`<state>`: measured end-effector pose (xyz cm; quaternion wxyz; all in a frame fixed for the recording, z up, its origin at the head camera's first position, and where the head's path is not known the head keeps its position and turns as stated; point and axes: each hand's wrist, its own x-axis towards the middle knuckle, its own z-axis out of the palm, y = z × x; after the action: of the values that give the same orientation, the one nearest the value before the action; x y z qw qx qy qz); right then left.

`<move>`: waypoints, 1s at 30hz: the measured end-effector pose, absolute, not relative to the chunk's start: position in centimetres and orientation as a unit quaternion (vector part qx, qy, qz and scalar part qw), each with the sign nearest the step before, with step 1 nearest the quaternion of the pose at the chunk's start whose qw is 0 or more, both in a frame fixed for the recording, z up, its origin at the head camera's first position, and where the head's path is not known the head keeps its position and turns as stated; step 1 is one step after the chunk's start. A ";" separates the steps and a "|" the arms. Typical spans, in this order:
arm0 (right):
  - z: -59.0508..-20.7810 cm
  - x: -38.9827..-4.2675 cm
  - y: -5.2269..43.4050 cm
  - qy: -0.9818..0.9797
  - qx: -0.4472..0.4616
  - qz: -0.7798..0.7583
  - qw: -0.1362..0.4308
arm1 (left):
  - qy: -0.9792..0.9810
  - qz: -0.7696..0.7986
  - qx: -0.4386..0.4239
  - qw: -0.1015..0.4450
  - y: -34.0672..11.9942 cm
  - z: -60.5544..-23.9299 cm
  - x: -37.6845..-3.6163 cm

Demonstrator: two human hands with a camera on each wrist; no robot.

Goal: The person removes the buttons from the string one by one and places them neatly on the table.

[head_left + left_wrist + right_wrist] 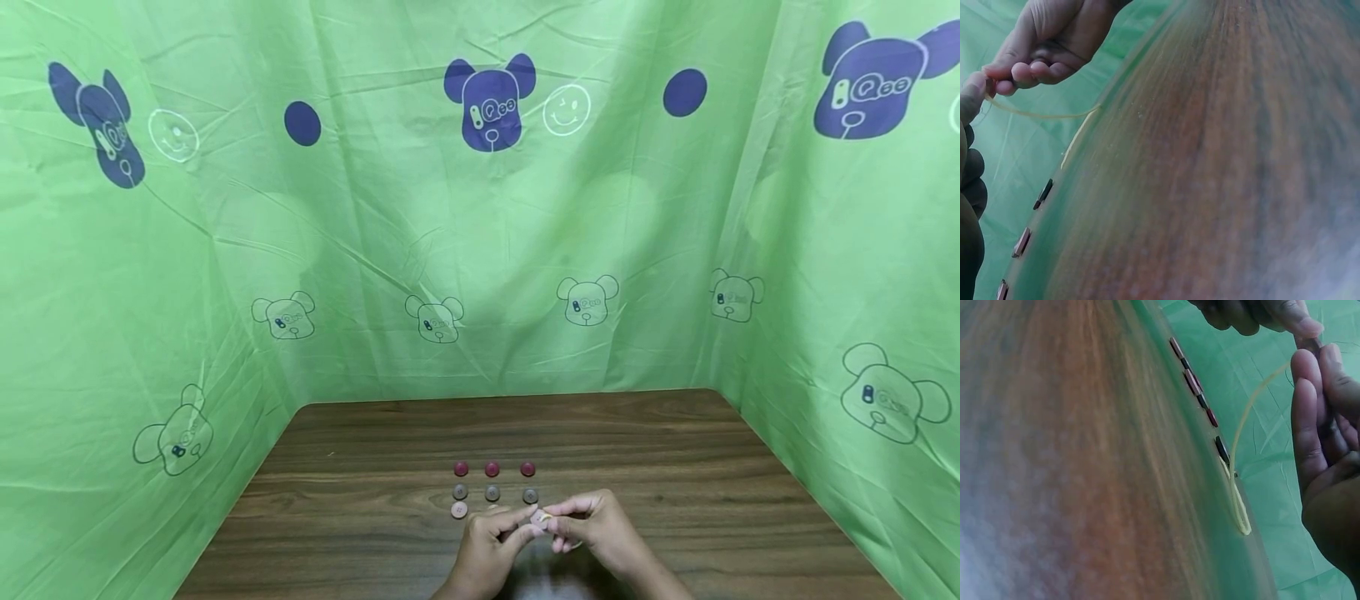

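Note:
A pale pinkish button [538, 518] is pinched between the thumb and fingertips of my left hand [491, 546], above the table's near part. My right hand [600, 529] meets it from the right, its thumb and forefinger pinching a thin yellow cord [1242, 425] right at the button. From there the cord droops to the tabletop in a loop, as the right wrist view shows. In the left wrist view the fingertips of both hands come together at the left edge, with the cord [1041, 115] trailing below the right hand [1063, 44]. Fingers partly hide the button.
Beyond the hands lie a row of three red buttons [492, 468] and a row of three grey-brown buttons [492, 492]. Another pale button [459, 510] sits left of the hands. The wooden table [337, 517] is enclosed by green printed cloth [510, 233].

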<state>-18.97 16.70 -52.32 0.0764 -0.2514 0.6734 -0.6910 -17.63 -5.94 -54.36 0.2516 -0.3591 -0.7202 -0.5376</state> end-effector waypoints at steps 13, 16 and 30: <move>-52.4 -18.9 16.5 0.682 -0.259 -0.683 0.033 | -0.732 -0.558 -0.333 0.202 -6.0 -54.3 -17.4; -52.5 -19.0 16.6 0.688 -0.255 -0.679 0.030 | -0.739 -0.558 -0.322 0.196 -6.1 -54.3 -17.5; -52.3 -19.7 17.6 0.700 -0.224 -0.677 -0.040 | -0.742 -0.574 -0.301 0.172 -6.4 -54.3 -17.5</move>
<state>-19.74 17.65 -52.32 -0.0403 -0.2236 0.6995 -0.6775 -17.47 -6.36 -54.30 0.1722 -0.3007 -0.7418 -0.5742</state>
